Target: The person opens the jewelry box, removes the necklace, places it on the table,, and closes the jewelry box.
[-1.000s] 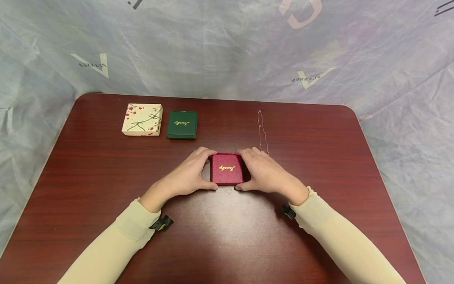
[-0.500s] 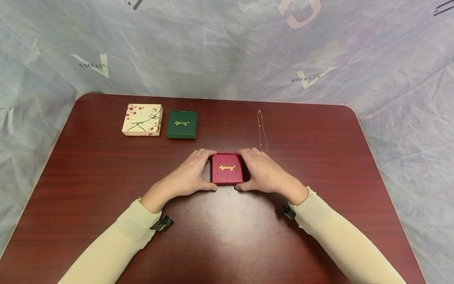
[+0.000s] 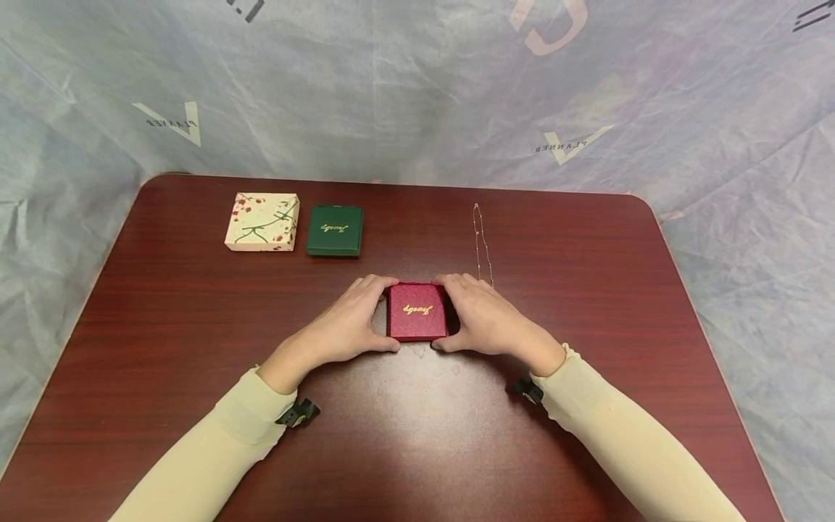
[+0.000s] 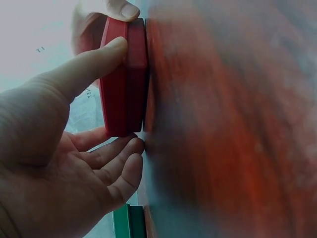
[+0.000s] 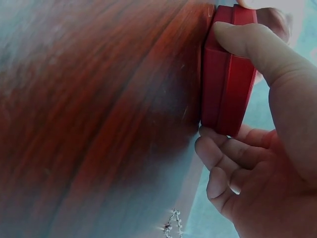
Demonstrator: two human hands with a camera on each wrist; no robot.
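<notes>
A red jewelry box (image 3: 417, 313) with gold lettering on its lid sits closed on the table, between both hands. My left hand (image 3: 349, 319) grips the left side, thumb at the near edge and fingers at the far edge. On the opposite side my right hand (image 3: 484, 317) holds it the same way. In the left wrist view, the left thumb presses the near face of the red box (image 4: 115, 99). The right wrist view shows the right thumb on that face of the red box (image 5: 225, 89), with a seam between lid and base.
At the back left stand a floral cream box (image 3: 263, 222) and a green jewelry box (image 3: 335, 230). A thin chain necklace (image 3: 477, 233) lies beyond the right hand, its near end close to the fingers. A grey cloth (image 3: 378, 94) hangs behind the table (image 3: 163, 348).
</notes>
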